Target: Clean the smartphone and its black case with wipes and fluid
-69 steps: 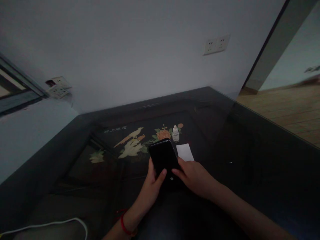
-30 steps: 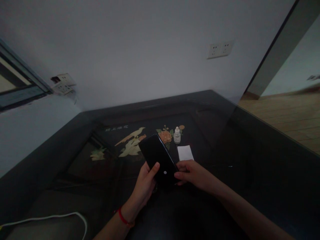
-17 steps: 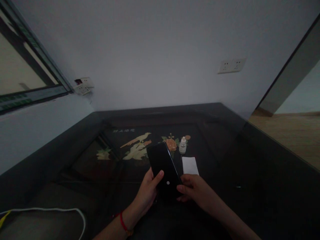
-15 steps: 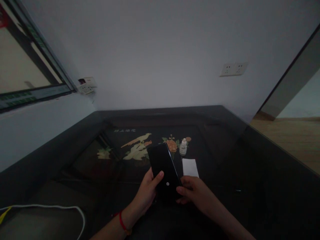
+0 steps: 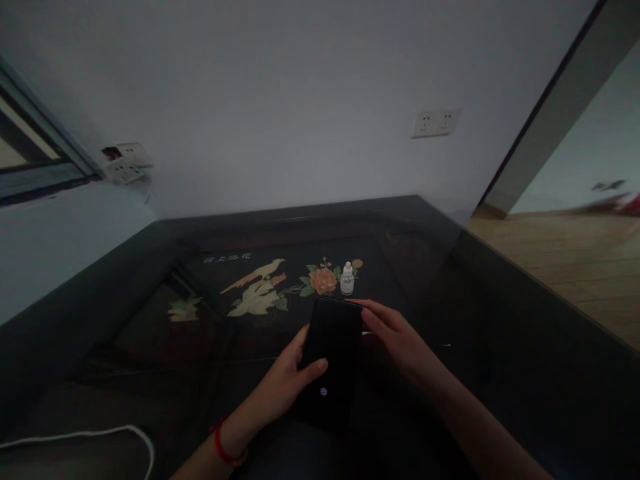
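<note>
By a pale wall (image 5: pixel 300 100), over a dark bench (image 5: pixel 430 267), the left hand (image 5: pixel 287 377) grips a black phone (image 5: pixel 337 347).
The wall runs along the bench's back edge. A picture of a bird and flowers (image 5: pixel 257 298) shows in the bench top, between the phone and the back edge. The left hand curls round the phone's left side, thumb on the front. The right hand (image 5: pixel 397 333) has its fingers at the phone's top right corner; I cannot tell if they squeeze it. The phone is over the near part of the bench, well apart from both back corners. A white cord (image 5: pixel 90 435) bends toward the near left corner. A small bottle (image 5: pixel 347 281) stands upright just past the phone's top end. A red band (image 5: pixel 221 445) goes round the left wrist. A little round mark (image 5: pixel 323 392) glows low on the phone.
</note>
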Demonstrator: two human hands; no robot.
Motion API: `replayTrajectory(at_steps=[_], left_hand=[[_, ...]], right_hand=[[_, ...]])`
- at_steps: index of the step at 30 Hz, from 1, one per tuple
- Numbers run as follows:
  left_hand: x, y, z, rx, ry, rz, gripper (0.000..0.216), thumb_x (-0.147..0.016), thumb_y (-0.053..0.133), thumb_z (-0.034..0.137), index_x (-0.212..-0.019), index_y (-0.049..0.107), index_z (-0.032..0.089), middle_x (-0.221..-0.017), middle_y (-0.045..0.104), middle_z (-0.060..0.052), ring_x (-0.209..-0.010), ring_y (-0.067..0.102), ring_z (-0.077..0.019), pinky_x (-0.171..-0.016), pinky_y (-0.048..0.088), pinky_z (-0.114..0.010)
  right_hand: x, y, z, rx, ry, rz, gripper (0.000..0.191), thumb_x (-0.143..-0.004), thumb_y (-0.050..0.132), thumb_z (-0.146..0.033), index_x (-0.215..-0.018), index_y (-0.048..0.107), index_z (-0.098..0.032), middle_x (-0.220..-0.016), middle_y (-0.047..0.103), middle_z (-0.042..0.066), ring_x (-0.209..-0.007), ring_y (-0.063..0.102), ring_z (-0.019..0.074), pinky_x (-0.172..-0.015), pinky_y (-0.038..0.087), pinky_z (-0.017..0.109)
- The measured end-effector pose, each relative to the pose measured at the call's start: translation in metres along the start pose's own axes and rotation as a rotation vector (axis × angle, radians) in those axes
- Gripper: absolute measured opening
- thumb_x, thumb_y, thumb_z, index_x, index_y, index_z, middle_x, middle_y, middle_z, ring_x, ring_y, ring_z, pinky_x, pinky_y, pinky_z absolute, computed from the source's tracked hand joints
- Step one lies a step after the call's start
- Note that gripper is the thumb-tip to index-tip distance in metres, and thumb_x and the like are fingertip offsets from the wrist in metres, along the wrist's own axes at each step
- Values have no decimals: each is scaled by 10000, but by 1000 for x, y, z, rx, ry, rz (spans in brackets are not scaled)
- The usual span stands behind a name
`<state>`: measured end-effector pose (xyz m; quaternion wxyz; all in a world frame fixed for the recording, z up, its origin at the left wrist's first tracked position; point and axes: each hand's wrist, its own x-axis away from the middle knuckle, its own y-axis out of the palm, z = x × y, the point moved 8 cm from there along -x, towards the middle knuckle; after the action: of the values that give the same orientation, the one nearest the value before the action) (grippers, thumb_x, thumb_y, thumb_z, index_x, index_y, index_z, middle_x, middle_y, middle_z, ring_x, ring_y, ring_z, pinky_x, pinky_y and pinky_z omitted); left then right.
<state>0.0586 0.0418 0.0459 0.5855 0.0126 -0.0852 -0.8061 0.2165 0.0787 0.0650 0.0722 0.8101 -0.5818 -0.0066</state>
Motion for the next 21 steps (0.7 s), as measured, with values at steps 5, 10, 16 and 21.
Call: replayTrajectory(at_steps=[5, 10, 16, 21], left_hand=[[2, 4, 2, -133, 5, -13, 512, -800, 646, 297, -1297, 526, 263, -1331, 561, -65, -1260, 473, -273, -1073, 340, -421], [0, 4, 5, -190, 16, -26, 499, -801, 644, 302, -1288, 536, 279, -1342, 555, -46, -1248, 486, -257, -1067, 349, -385], [1, 6, 2, -186, -15, -44, 500, -816, 624, 330, -1298, 513, 254, -1355, 538, -68, -1246, 489, -266, -1060, 359, -405], [3, 9, -3, -213, -34, -84, 522, -823, 616, 339, -1313, 469, 238, -1393, 501, -67, -1281, 452, -261, -1073, 348, -421]], right_hand=[[1, 3, 10, -82, 67, -27, 482, -727, 652, -589, -975, 674, -176, -896, 672, 48, -814, 624, 180, -704, 509, 306], [0, 6, 10, -151, 69, -7, 434, -694, 711, -536, -927, 677, -171, -824, 660, 31, -752, 605, 152, -621, 483, 250], [2, 5, 9, -165, 47, 46, 404, -693, 715, -518, -876, 689, -158, -774, 660, 31, -693, 599, 151, -619, 486, 264], [2, 2, 9, -100, 10, 100, 374, -700, 704, -514, -797, 689, -152, -700, 636, 20, -639, 568, 138, -582, 457, 251]])
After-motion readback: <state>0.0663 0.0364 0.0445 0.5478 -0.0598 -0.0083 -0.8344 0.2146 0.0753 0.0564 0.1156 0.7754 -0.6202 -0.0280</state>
